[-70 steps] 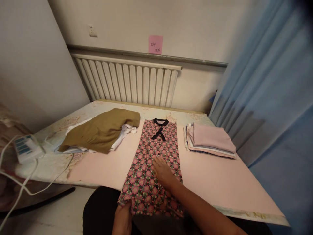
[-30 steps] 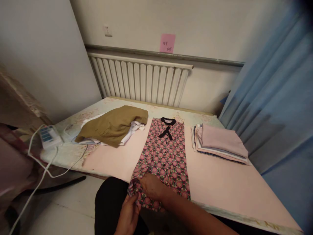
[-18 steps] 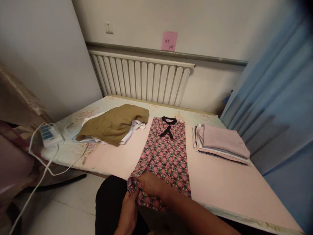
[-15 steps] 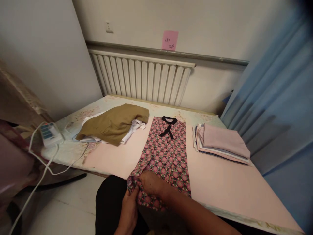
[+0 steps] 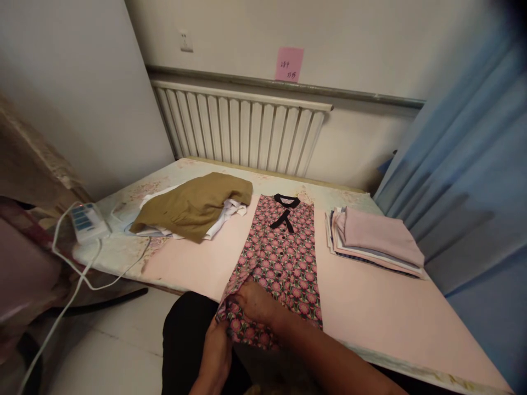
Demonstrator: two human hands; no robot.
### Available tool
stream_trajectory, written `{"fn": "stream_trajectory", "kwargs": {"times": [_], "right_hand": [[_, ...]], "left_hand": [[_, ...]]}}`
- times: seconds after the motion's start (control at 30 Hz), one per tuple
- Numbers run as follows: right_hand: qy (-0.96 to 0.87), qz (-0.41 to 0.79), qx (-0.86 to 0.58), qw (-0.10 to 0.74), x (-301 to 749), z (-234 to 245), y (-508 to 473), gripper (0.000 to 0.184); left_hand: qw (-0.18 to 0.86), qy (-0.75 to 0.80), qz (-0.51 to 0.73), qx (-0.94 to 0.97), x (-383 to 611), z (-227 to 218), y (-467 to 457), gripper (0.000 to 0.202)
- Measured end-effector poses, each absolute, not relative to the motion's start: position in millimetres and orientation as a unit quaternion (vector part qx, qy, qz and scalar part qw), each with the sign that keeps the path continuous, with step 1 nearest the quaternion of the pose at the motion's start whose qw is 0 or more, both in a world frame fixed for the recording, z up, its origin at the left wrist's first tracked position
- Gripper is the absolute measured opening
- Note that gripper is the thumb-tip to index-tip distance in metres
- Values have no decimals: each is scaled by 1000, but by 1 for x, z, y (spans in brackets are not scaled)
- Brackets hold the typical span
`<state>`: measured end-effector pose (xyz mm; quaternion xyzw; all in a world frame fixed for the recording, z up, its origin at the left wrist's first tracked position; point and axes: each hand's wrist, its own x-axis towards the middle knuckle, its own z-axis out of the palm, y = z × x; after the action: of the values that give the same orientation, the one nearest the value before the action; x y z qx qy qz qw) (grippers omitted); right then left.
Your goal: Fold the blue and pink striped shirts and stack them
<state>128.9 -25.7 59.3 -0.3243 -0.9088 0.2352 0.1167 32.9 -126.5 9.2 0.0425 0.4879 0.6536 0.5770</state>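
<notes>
A pink and black patterned blouse (image 5: 284, 258) with a black collar and a black neck tie lies face up on the table, its lower end hanging over the front edge. My left hand (image 5: 217, 343) is closed on the blouse's lower left corner. Just above it, my right hand (image 5: 256, 303) reaches across from the right and grips the folded-in left edge of the same blouse. Its fingertips are partly hidden by the cloth.
An olive garment (image 5: 197, 206) lies over white ones at the left. A stack of folded clothes (image 5: 376, 236) sits at the right. A power strip (image 5: 88, 222) with white cords is at the far left. Behind the table (image 5: 370, 307) stands a radiator (image 5: 247, 131); a blue curtain (image 5: 465, 181) hangs at right.
My right hand has shifted slightly up along the blouse's left edge, and the cloth there is bunched differently. My left hand keeps its hold on the corner. The view has shifted a little.
</notes>
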Motion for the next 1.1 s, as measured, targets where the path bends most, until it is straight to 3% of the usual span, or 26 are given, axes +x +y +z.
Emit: {"fn": "stream_trajectory", "kwargs": {"times": [0.17, 0.33, 0.5, 0.67, 0.93, 1.1], "right_hand": [[-911, 203, -339, 122, 129, 56, -43, 23], [-914, 188, -352, 69, 127, 54, -62, 23], [-900, 189, -386, 71, 124, 45, -75, 20], [-880, 177, -434, 79, 116, 40, -84, 22], [-871, 204, -443, 53, 109, 48, -82, 23], [-880, 214, -417, 79, 113, 46, -82, 28]], "left_hand": [[605, 453, 653, 55, 28, 10, -137, 41], [618, 426, 660, 25, 23, 9, -140, 19], [634, 396, 664, 6, 22, 9, -139, 5], [626, 417, 659, 17, 20, 6, -141, 12], [637, 412, 652, -2, 20, 2, -140, 7], [608, 424, 671, -19, 22, 4, -138, 4]]}}
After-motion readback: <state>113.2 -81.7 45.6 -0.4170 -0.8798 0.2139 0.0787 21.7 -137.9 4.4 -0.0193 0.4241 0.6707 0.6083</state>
